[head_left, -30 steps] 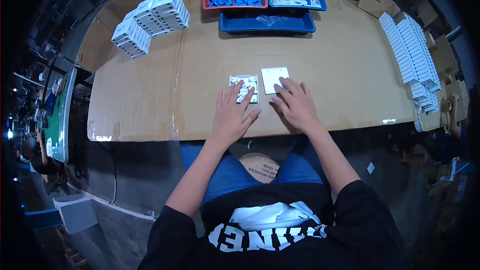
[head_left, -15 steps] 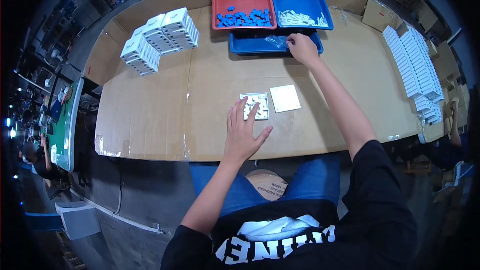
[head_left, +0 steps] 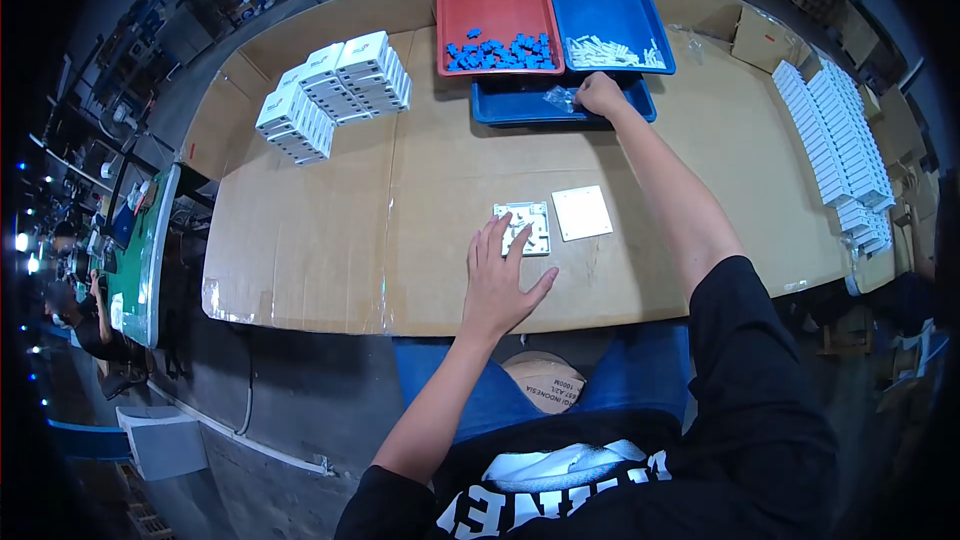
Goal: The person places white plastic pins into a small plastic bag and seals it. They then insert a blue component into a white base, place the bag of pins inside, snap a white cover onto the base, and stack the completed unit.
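Observation:
My left hand (head_left: 497, 285) rests with spread fingers on an open white square plastic housing (head_left: 537, 238); its fingertips cover part of the small inner parts. Just right of the housing lies a flat white square cover plate (head_left: 582, 214). My right hand (head_left: 602, 96) reaches into the lower blue tray (head_left: 510, 112), fingers pinched together beside a crumpled clear plastic bag (head_left: 561, 98). What those fingers hold, if anything, is too small to make out.
Behind stand a red tray (head_left: 495, 15) with blue plastic pieces (head_left: 520, 53) and a blue tray (head_left: 605, 10) with white pieces (head_left: 610, 52). White housings are stacked at left (head_left: 345, 80) and right (head_left: 835, 140). Cardboard walls (head_left: 290, 35) edge the table. Another person sits far left.
The whole view has shifted slightly down and right. My right hand has moved a little left and farther into the lower blue tray, closer to the plastic bag. My left hand stays on the housing.

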